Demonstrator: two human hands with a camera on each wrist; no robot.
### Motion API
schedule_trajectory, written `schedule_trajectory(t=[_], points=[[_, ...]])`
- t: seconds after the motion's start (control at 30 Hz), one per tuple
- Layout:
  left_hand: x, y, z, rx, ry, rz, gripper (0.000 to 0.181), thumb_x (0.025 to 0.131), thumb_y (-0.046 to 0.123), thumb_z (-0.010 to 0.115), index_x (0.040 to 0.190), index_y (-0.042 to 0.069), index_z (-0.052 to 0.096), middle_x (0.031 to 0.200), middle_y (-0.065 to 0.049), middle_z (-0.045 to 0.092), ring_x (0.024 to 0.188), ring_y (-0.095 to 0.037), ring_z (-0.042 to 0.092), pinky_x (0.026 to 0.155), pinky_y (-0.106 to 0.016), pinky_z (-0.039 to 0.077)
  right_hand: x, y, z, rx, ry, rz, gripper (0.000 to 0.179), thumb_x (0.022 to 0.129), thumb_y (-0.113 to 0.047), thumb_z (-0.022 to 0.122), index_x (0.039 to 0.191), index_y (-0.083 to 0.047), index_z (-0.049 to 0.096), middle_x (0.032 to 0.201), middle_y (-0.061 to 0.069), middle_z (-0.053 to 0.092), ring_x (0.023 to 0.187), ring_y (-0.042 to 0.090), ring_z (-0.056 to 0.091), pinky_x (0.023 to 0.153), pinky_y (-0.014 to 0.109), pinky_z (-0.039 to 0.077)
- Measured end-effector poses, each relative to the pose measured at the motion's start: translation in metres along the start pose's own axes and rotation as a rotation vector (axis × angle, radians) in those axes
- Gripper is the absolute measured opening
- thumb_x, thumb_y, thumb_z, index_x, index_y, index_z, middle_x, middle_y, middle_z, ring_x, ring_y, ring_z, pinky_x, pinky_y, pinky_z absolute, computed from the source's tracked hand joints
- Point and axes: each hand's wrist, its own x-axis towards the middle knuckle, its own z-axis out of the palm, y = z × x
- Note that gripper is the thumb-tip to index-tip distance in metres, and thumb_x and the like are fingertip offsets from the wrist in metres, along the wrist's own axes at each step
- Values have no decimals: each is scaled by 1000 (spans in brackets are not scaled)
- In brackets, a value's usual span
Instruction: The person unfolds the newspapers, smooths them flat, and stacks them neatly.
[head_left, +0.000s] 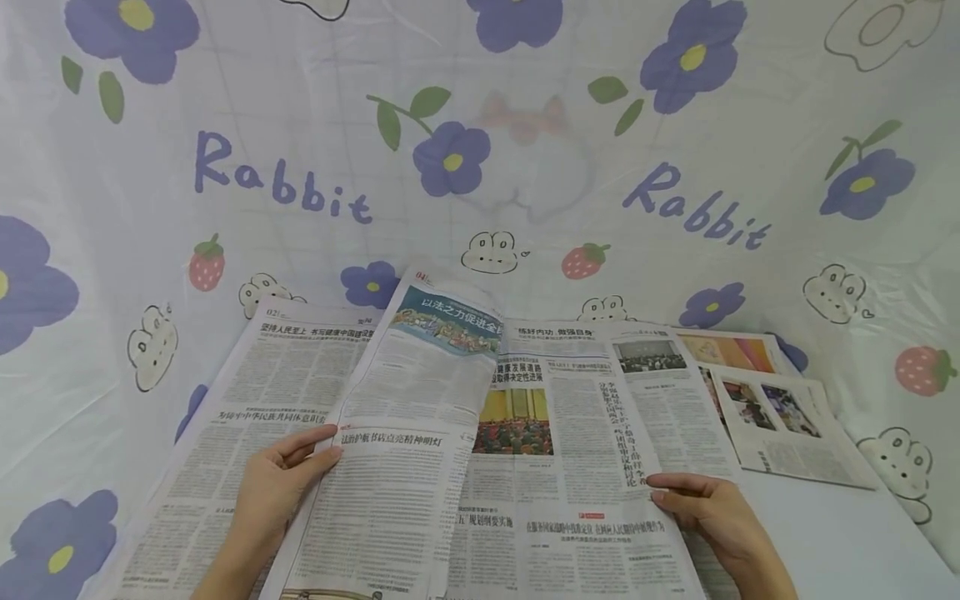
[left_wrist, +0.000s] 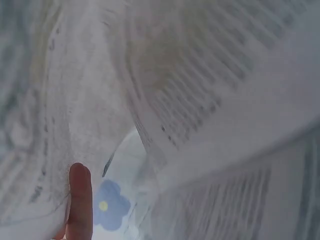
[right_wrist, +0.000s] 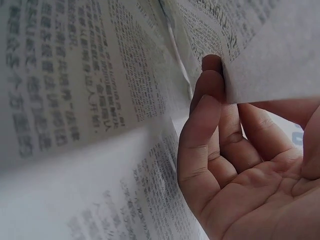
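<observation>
The newspaper (head_left: 570,508) is spread open between the left hand (head_left: 279,479) and right hand (head_left: 708,515), one printed leaf (head_left: 405,392) raised beside the left.

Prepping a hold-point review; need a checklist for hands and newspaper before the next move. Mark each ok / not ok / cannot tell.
1. Left hand pinches the left edge of page 04: ok.
2. Right hand pinches the right edge of a page of the newspaper: ok, the right wrist view shows thumb and finger on it.
3. All pages lying flat: not ok, page 04 stands raised over the spread.
4. Right hand off the printed papers at the far right: ok.
5. Only one sheet in the left hand: cannot tell, the left wrist view is too blurred.
</observation>
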Motion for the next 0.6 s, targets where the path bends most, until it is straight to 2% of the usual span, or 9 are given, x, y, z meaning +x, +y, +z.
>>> schedule_trajectory(t=[0.13, 0.2, 0.37, 0.5, 0.6], points=[[0, 0, -17, 52, -1, 7, 60, 79, 33, 84, 129, 7, 65, 137, -10, 55, 127, -22, 47, 85, -15, 47, 1, -1, -1, -8, -17, 0, 32, 83, -9, 79, 113, 2, 73, 103, 8, 71, 80, 22, 66, 66, 34, 53], [0, -1, -25, 73, -7, 17, 62, 79, 35, 84, 130, 6, 65, 142, -11, 51, 135, -25, 39, 87, -12, 45, 2, -2, -2, -13, -30, 1, 32, 84, -9, 78, 114, 2, 72, 103, 8, 71, 83, 23, 67, 68, 35, 54], [0, -3, -43, 125, -1, 32, 65, 79, 39, 83, 132, 6, 63, 144, -13, 48, 138, -27, 35, 85, -12, 45, 1, -4, -10, -38, -39, 7, 31, 85, -9, 77, 113, 2, 72, 105, 8, 70, 85, 25, 68, 70, 37, 55], [0, -1, -57, 174, 10, 26, 68, 79, 41, 83, 133, 6, 62, 150, -12, 40, 140, -30, 32, 83, -10, 44, 1, -5, -19, -100, -29, 13, 30, 84, -12, 78, 112, 1, 73, 106, 7, 70, 86, 24, 67, 71, 37, 55], [0, -1, -65, 189, 1, 40, 67, 80, 40, 82, 133, 5, 61, 152, -14, 37, 140, -34, 31, 82, -10, 45, 1, -6, -30, -153, -70, 2, 31, 85, -14, 78, 112, 1, 72, 105, 7, 70, 87, 23, 67, 71, 37, 54]])
